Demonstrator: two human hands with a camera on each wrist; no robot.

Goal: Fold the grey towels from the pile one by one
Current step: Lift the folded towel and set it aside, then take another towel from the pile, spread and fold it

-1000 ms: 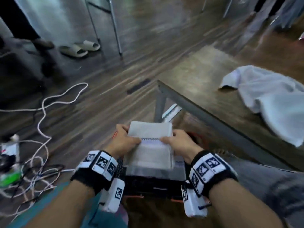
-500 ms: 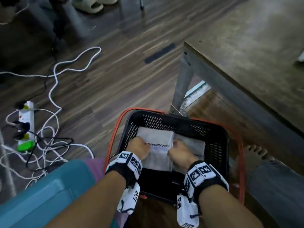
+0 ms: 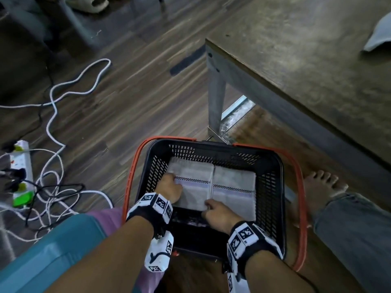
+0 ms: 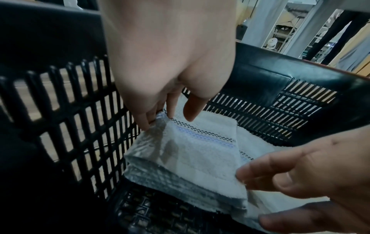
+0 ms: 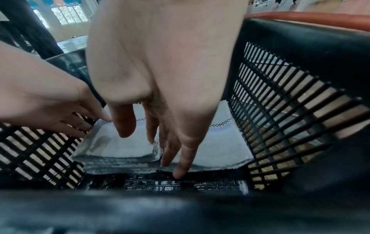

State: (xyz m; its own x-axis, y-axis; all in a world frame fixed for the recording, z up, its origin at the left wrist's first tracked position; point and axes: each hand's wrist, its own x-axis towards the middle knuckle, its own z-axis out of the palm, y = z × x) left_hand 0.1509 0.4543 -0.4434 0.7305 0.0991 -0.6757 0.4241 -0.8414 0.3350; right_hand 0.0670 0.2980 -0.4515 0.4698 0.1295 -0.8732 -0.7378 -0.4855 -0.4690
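The left folded grey towel [image 3: 191, 185] lies flat in the black basket [image 3: 268, 187], against the left wall and touching the right folded towel [image 3: 233, 192] beside it. The basket stands on the floor next to the desk [image 3: 296, 66]; a corner of unfolded grey cloth [image 3: 378, 37] shows at the desk's far right edge.

Grip state: the left hand [image 3: 169, 190] has its fingertips [image 4: 147, 121] at the left edge of the left towel, with the thumb above the checked border; the fingers look relaxed, not clamped. The right hand [image 3: 220, 214] has straight fingers [image 5: 170, 152] reaching down at the near edge, in the seam between the two towels. Neither hand holds cloth firmly.

Probable step: seating the folded towel before withdrawal.

Failure risks:
- Fingers pulled out along the layered near edge could drag a ply and open the fold.
- Pressing on the seam could push the right towel askew against the basket wall.
- A wrist-mounted unit could catch on the basket rim or the orange handle [image 3: 131, 178] during lift-out and shift the basket.

Markings: the wristbands [image 3: 155, 205] carry black-and-white square code patterns. No readable text or brand is visible.
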